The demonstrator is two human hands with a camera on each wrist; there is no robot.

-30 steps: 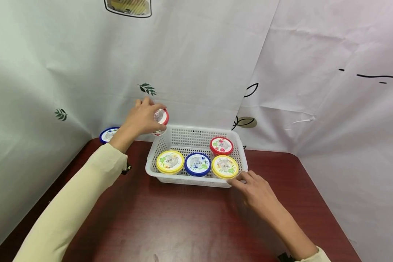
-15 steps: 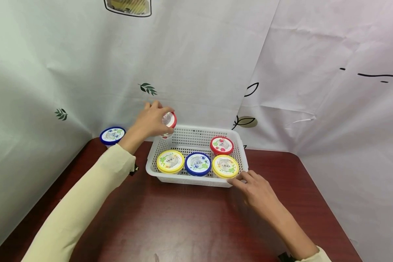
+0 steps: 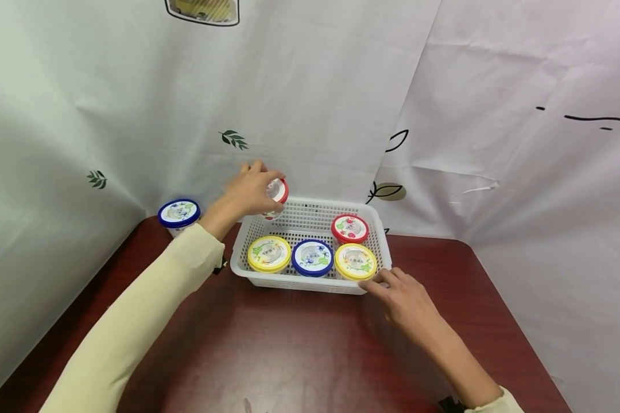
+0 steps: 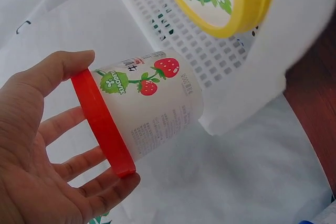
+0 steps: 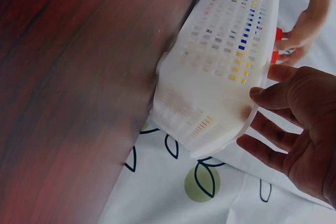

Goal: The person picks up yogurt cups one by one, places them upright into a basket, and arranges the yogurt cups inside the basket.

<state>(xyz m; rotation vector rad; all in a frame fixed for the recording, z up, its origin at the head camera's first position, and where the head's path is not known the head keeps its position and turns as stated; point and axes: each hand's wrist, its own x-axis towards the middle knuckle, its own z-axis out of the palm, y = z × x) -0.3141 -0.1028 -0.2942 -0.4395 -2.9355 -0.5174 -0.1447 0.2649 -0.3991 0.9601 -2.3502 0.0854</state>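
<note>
My left hand holds a white tub with a red lid over the back left of the white plastic basket. In the left wrist view, thumb and fingers grip the lid's edge; strawberries are printed on the tub's side, and its base points toward the basket. With my right hand I pinch the basket's front right rim, thumb on the outer wall in the right wrist view. Inside stand two yellow-lidded tubs, a blue-lidded tub and another red-lidded tub.
Another blue-lidded tub stands at the table's back left corner, left of the basket. The dark red table extends in front of the basket. A white cloth printed with leaves hangs close behind and along both sides.
My left hand has moved right with the red-lidded tub, from beside the basket's left end to over its back left part. The blue-lidded tub at left is more exposed. My right hand stays put.
</note>
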